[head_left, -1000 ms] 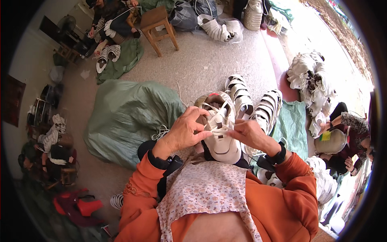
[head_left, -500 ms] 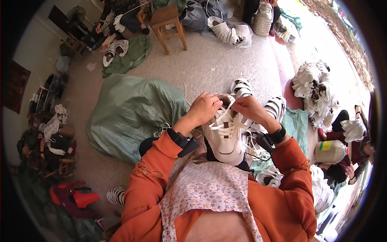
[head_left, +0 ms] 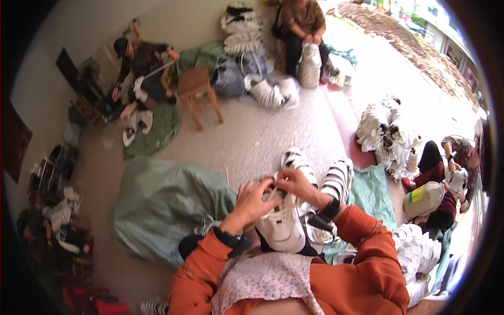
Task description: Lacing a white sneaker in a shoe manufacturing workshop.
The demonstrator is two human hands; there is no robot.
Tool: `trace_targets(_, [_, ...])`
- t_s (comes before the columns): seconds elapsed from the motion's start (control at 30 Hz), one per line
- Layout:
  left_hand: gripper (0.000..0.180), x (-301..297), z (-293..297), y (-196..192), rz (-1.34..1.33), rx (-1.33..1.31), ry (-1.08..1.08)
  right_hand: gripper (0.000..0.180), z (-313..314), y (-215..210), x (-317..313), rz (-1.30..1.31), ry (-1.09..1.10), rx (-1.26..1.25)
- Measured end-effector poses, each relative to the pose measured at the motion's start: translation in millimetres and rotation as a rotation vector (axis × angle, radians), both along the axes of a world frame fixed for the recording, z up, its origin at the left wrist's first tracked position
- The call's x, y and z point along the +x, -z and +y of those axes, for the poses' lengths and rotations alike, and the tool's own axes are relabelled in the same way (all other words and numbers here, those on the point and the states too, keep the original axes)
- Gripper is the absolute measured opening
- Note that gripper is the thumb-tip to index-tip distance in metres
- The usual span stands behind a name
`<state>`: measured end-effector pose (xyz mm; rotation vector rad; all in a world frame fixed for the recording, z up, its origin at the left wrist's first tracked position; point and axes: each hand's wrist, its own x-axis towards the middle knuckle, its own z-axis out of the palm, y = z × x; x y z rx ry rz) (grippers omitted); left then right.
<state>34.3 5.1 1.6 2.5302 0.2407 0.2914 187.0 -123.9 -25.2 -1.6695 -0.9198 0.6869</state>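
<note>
A white sneaker with loose white laces rests in front of my apron, toe toward me and heel away. My left hand curls around the sneaker's ankle opening on its left side. Across from it, my right hand pinches a white shoelace above the opening. The fingertips partly cover the upper eyelets. Just beyond and to the right lie rows of white shoes, nested together.
A big green sack lies at my left. Green sheeting and piled shoes are on the right. A wooden stool stands ahead. Several people sit around, one beyond a shoe stack. A pale plastic jug is at far right.
The view has tilted upward, showing more of the far people and wall. My right hand has lifted and drawn closer to my left, and a lace now stretches between them.
</note>
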Motion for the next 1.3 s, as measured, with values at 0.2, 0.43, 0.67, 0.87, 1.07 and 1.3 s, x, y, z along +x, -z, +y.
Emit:
trace_targets(0.2, [0.024,10.0,-13.2,-3.0,-0.063,0.195,0.004,0.012,-19.4,-26.0,-21.9,0.227,-0.194,0.308])
trace_targets(0.43, [0.01,12.8,-14.7,5.7,-0.236,0.233,-0.043,0.011,-36.0,-32.1,-28.3,0.133,-0.222,0.276])
trace_targets(0.67, [0.011,18.1,-11.5,15.4,-0.227,0.049,-0.123,0.012,-45.9,-19.7,-25.4,0.388,-0.172,0.162])
trace_targets(0.87, [0.014,12.9,-18.5,8.6,-0.275,-0.087,-0.162,0.017,-45.6,-11.8,-21.9,0.094,-0.107,0.095])
trace_targets(1.07, [0.015,-0.2,-27.3,-34.5,0.035,-1.141,0.122,0.015,-37.1,-11.4,-11.8,-0.085,-0.265,0.084])
trace_targets(1.3, [0.02,-6.9,-45.3,-94.6,0.218,-0.916,0.31,0.034,-19.8,-16.6,-23.6,-0.292,-0.495,0.367])
